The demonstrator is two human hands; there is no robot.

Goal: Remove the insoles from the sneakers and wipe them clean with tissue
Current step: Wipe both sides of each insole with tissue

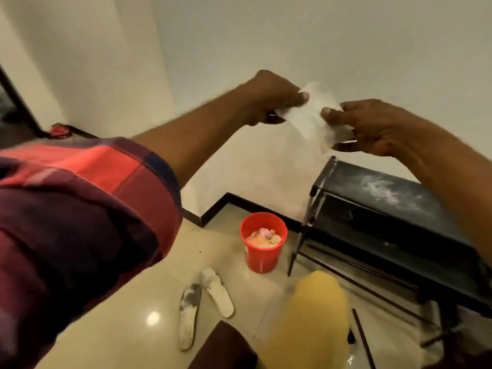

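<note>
The left hand point(271, 97) and right hand point(372, 129) are both pinching the white tissue point(311, 115), each grip holding one end and stretching it between them. The grey-smudged insole point(189, 312) and the whiter insole point(217, 291) are lying side by side on the floor point(127, 315), well below the grip and to its left, long axes pointing roughly toward the red bin point(263, 251). The left hand is probably sitting nearer them.
</note>
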